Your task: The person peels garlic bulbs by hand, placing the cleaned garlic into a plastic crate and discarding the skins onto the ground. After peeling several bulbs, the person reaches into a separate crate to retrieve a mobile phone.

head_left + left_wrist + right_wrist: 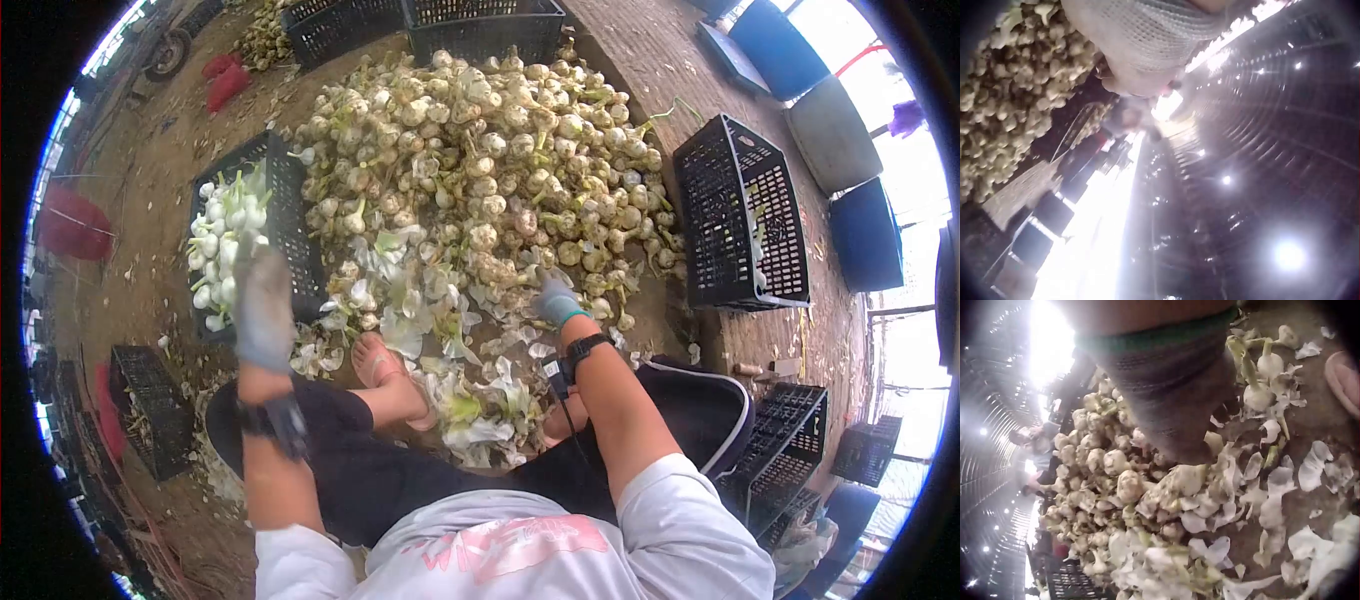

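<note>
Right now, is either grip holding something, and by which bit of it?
I can't tell for either: the left grip is blurred near the crate, and the right grip is down at the garlic, with no hold clearly showing.

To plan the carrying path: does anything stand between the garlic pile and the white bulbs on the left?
Yes, the black crate's perforated side wall stands between the garlic pile and the white bulbs; above it, nothing visible blocks the way.

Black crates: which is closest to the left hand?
The crate left of the garlic heap, piled with white bulbs. In the head view, the left hand overlaps it and no other crate.
</note>
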Demonstrator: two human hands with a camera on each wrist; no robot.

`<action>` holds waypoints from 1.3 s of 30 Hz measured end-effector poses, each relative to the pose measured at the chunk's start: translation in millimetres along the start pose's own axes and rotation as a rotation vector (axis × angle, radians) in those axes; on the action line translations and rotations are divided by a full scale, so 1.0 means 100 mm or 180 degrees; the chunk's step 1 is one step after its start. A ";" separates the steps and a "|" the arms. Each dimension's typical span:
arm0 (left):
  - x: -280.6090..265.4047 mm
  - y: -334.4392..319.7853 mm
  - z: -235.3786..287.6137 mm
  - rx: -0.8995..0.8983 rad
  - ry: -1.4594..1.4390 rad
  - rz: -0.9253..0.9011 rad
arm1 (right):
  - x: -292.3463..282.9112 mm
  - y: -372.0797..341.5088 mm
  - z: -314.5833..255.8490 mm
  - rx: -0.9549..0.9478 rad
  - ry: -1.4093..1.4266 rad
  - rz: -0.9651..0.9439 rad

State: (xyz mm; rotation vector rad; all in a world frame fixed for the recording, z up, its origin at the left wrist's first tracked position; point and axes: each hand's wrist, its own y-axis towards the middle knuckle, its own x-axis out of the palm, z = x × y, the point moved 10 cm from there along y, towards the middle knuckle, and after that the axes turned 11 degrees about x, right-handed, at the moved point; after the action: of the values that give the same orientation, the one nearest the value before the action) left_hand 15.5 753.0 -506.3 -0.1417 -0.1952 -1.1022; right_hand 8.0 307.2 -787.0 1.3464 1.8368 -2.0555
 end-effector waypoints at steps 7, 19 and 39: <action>0.94 -0.97 -0.77 0.0035 0.1198 -0.1814 | 0.13 0.43 -0.06 0.0086 -0.0094 0.0429; 1.44 -1.42 -1.09 0.0261 0.1554 -0.2569 | -0.53 -2.08 -0.69 -0.2410 0.1924 0.1375; 1.60 -2.04 -0.61 -0.1567 -0.1562 -0.1904 | -0.76 -3.67 -0.34 -0.3783 0.1363 0.3305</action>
State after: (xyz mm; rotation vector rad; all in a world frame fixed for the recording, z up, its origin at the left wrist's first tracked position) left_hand -91.6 510.2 -526.4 -0.8405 -0.4188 -1.6870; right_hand -137.9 402.4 -453.9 1.6923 1.4023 -0.0984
